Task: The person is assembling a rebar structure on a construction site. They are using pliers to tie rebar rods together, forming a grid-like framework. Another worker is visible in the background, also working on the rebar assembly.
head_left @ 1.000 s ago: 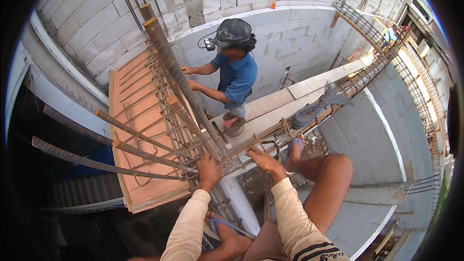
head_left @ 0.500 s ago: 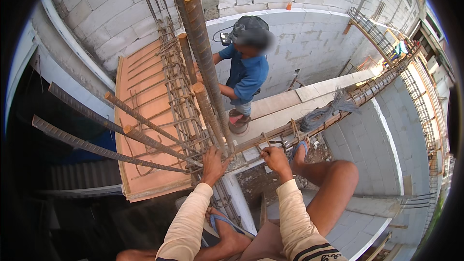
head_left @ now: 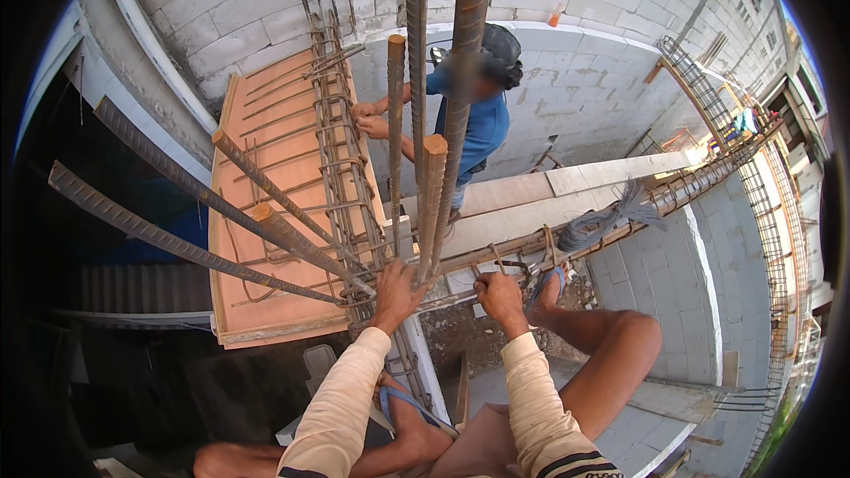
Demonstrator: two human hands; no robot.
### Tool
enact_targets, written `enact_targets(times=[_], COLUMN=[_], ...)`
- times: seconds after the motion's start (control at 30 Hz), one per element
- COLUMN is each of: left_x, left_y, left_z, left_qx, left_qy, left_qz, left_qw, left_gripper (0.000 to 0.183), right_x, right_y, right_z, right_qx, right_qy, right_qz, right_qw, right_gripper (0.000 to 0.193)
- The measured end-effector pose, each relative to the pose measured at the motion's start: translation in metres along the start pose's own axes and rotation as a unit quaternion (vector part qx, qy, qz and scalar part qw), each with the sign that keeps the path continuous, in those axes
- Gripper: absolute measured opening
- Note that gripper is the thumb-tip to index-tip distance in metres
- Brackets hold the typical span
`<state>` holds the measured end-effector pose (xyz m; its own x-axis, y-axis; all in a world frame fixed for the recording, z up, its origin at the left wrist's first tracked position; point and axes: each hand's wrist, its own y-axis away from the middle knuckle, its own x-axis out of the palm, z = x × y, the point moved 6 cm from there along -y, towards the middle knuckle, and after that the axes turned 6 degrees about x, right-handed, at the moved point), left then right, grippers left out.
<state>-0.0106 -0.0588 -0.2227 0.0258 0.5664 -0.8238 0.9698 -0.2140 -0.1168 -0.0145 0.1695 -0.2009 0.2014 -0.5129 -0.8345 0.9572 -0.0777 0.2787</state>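
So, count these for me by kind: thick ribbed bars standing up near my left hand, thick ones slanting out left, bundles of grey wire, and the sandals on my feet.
Upright thick bars: 4
Left-slanting thick bars: 4
Grey wire bundle: 1
Blue sandals: 2
Total: 11

The cream long sleeves (head_left: 341, 394), a little grubby, end at a bare left hand (head_left: 397, 298) and a bare right hand (head_left: 502, 304); dark stripes (head_left: 580, 463) cross each sleeve farther up, and below come brownish shorts (head_left: 487, 441) and blue-grey flip-flops (head_left: 406, 397)
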Motion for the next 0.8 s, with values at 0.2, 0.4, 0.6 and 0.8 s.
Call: enact_targets(times=[0.2,0.4,0.6,0.8], left_x=[0.001,0.011,0.02,0.026], left_y=[-0.002,-0.012,-0.013,-0.021], left_z=[0.005,0.016,0.029,0.041], left_qx=[-0.007,-0.024,-0.036,-0.072], left_qy=[0.022,0.049,0.023,0.079], left_qz=[0.004,0.036,0.061,0.071], left_qw=[1.0,0.998,0.997,0.992], left_gripper=[0.05,0.053,0.055,0.058], right_x=[0.038,0.052,0.06,0.061], right_y=[0.0,-0.003,-0.011,-0.027], right_z=[0.033,0.035,0.03,0.026], right_qx=[-0.102,-0.077,-0.073,-0.106], right_qy=[-0.014,-0.117,-0.173,-0.173], right_qz=[-0.145,-0.124,0.009,0.077], right_qw=[0.984,0.982,0.982,0.976], right_gripper=[0.016,0.018,0.026,0.03])
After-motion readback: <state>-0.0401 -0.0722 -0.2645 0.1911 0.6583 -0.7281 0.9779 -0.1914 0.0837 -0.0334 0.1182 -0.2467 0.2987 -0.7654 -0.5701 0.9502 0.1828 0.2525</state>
